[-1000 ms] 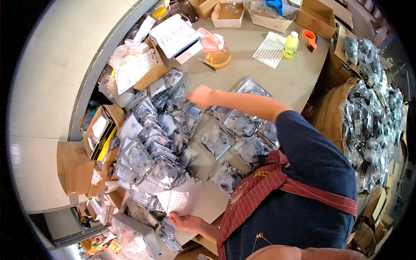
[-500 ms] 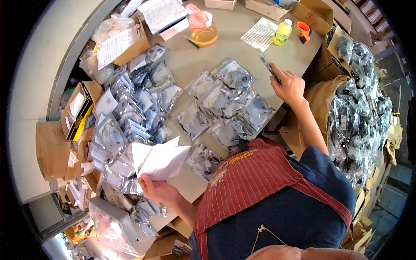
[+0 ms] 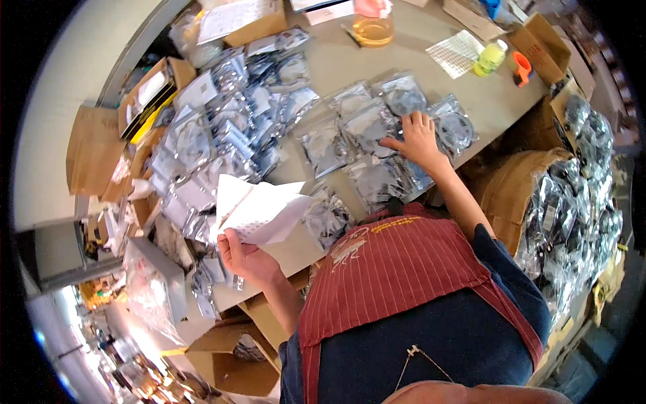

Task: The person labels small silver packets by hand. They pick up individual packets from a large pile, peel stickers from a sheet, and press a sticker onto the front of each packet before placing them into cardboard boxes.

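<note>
My left hand grips a few folded white paper sheets by their lower left corner, above the table's near edge. To the right, my right hand lies with fingers spread on a group of clear plastic bags. Each bag seems to hold a coiled grey cable-like item. Nothing shows in that hand, though its underside is hidden. Beyond the papers, a big heap of similar bags with pale cards covers the table's left side. One more bag sits between the papers and my apron.
At the far side stand a jug of amber liquid, a sheet of small labels, a yellow-green bottle and an orange tape dispenser. Bagged dark items fill a carton at my right. Cardboard boxes line the left.
My right hand has moved nearer, down onto the bags; the thin dark flat object it held no longer shows in it. My left hand still holds the papers. The view has turned.
</note>
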`<state>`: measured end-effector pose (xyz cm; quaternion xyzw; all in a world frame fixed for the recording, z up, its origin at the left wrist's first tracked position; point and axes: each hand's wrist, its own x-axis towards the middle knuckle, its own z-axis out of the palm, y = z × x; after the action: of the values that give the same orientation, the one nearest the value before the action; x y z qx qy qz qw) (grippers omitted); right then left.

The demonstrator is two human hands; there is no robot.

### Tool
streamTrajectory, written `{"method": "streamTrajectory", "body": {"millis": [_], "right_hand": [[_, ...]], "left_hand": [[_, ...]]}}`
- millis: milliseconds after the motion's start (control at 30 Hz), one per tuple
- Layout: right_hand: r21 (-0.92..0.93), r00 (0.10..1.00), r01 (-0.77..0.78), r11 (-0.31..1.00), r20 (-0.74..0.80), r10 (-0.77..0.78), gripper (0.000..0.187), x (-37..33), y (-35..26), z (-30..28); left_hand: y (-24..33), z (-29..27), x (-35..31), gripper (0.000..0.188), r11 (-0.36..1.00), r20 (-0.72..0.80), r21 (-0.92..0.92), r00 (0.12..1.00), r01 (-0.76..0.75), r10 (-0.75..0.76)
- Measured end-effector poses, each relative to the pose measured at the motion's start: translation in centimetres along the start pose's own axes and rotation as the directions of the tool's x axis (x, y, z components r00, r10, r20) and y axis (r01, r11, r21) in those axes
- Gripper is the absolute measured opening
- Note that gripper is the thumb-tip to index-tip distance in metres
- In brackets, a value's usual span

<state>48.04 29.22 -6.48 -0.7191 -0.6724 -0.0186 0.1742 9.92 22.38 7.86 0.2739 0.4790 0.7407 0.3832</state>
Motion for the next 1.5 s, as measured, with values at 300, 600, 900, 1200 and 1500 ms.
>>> {"method": "streamTrajectory", "body": {"millis": [300, 600, 900, 1200, 1500], "right_hand": [[0.554, 0.996, -0.065, 0.83, -0.014, 0.088, 0.016, 2.1, -1.9, -2.1], [0.483, 0.96, 0.265, 0.835, -0.05, -0.275, 0.036, 2.5, -11.2, -5.4], [-0.146, 0.889, 0.13, 0.981, 0.454, -0.051, 0.089, 0.4, -11.1, 0.1], [-0.07, 0.942, 0.112, 0.991, 0.326, -0.084, 0.08, 1.6, -12.9, -3.9], [0.689, 0.7, 0.405, 0.601, 0.19, -0.689, 0.077, -5.6, -30.5, -2.4]], "left_hand": [[3.6, -10.4, -2.8, 0.021, 0.903, -0.307, 0.384, 0.896, -0.192, 0.321], [6.7, -12.6, -5.3, 0.02, 0.944, -0.411, 0.18, 0.851, -0.276, 0.327], [9.3, -17.0, -10.0, 0.014, 0.909, -0.666, 0.27, 0.621, -0.317, 0.414], [10.2, -21.7, -14.7, 0.011, 0.906, -0.726, 0.31, 0.543, -0.287, 0.421], [9.3, -21.7, -16.3, 0.011, 0.931, -0.775, 0.262, 0.519, -0.255, 0.36]]}}
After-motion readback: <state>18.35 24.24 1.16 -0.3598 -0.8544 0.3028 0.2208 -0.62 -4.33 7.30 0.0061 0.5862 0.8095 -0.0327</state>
